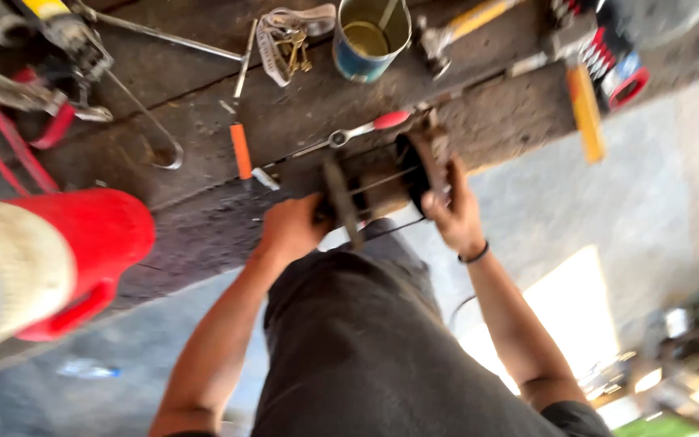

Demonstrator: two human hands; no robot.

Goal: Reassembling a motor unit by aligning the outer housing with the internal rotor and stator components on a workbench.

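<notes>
Holding the part from both ends, the hands pin it at the near edge of the counter. It looks like a rusty metal assembly, two end plates joined by thin rods, though blur hides the detail. The left hand is clenched on the left plate; the right hand wraps the right plate, fingers curled over its far side.

To do this well, I judge both grips should stay firm and level, so the part does not twist or slide off the edge, with fingers kept clear of the rods.

Both forearms rise from the body toward the counter, elbows bent and spread, wrists fairly straight. A dark band sits on the right wrist.

Just beyond the part lies a red-handled wrench, left of it an orange-handled screwdriver. Farther off stand a tin can and keys. A red jug stands at the near left.
</notes>
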